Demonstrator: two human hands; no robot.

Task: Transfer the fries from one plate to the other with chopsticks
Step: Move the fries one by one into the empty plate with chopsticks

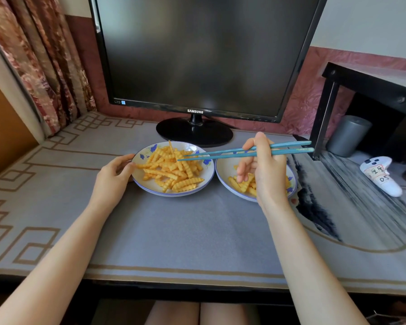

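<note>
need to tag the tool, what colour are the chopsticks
Light blue chopsticks, clearest in the head view.

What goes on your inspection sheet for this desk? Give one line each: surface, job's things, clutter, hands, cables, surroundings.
Surface: grey desk mat with a patterned border.
Job's things: left plate heaped with fries; right plate holds a few more; blue chopsticks, tips over the left plate.
Clutter: white controller and grey cup, at right.
Hands: left hand holds the left plate's rim; right hand grips the chopsticks.
Cables: nothing clearly seen.
Surroundings: dark monitor, curtain, black shelf.
</note>
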